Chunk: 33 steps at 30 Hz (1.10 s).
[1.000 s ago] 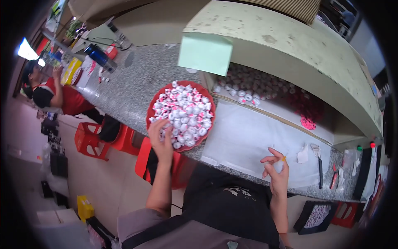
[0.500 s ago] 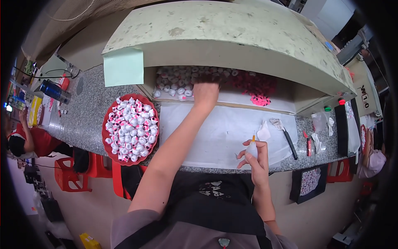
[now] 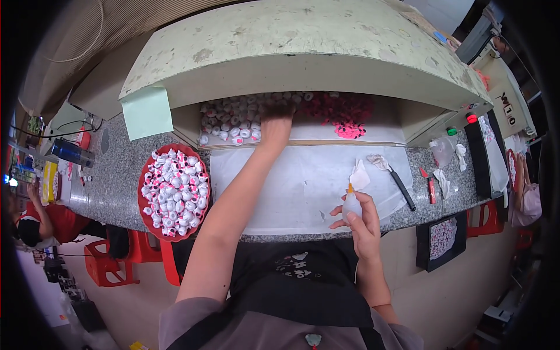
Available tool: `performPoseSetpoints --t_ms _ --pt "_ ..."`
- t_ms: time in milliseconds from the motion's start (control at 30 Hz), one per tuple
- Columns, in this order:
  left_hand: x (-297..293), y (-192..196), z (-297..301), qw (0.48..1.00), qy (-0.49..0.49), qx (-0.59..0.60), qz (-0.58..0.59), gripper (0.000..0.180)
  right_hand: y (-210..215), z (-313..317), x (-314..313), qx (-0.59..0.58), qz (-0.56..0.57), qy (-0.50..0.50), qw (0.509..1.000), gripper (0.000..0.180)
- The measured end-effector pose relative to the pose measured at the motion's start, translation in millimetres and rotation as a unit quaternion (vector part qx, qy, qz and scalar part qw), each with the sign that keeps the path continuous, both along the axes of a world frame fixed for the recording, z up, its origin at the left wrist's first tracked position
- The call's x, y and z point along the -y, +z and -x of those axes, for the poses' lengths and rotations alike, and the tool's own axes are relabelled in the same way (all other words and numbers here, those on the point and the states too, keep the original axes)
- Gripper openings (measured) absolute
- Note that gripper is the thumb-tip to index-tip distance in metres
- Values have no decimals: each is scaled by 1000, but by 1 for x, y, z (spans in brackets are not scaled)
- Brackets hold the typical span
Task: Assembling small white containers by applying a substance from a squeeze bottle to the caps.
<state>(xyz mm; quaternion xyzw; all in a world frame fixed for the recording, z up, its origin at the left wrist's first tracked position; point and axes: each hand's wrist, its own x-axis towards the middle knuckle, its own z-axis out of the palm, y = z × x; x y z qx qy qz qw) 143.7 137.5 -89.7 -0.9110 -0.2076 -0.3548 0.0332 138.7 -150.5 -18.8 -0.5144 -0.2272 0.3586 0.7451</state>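
Two hands were busy at the granite counter [image 3: 111, 186]. Nearest to the person, the right hand [image 3: 360, 224] held a small glue bottle [image 3: 352, 204] upright over the front edge of the white sheet [image 3: 303, 186]. The fingers were curled around the bottle and closed on it, with the orange nozzle pointing up. I think the bottle could drip on the sheet if it tilted, because the person's attention seemed to be on the far reach and not on this hand.

Left of the sheet stood a red tray [image 3: 153, 227], full of small white and pink pieces [image 3: 175, 189]. The left forearm passed just beside it, so a careless pull back of the elbow could, in my judgement, knock the tray or push pieces off it.

Right of the sheet lay a black-handled tool [image 3: 402, 189] and some crumpled scraps [image 3: 443, 181].

Farther back, the left hand [image 3: 275, 119] reached under the low shelf [image 3: 303, 52], onto a heap of loose pieces [image 3: 233, 122], with pink flat parts [image 3: 344, 114] beside them. The hand lay palm down on the heap; the shelf hid the fingers, so I cannot tell whether they were spread or pinching a piece. A rough grab there might scatter the heap.
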Motion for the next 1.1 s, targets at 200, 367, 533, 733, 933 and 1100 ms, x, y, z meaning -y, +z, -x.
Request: performPoseSetpoints --t_ms 200,367,533,733,933,1100 --pt "55 52 55 868 -121 80 475 24 18 1 11 36 -31 -96 994 24" --pt "117 68 112 560 -235 244 756 23 34 7 -5 46 -120 -189 973 27" --pt "145 77 135 509 -257 326 754 36 33 16 -12 232 -149 -180 944 35" --pt "151 81 146 491 -272 302 770 35 38 31 -4 430 -160 -88 884 51" --pt "153 85 146 488 -271 311 769 34 40 36 -7 433 -162 -74 883 50" --pt "155 83 146 490 -273 307 769 33 40 35 -6 438 -163 -66 882 50"
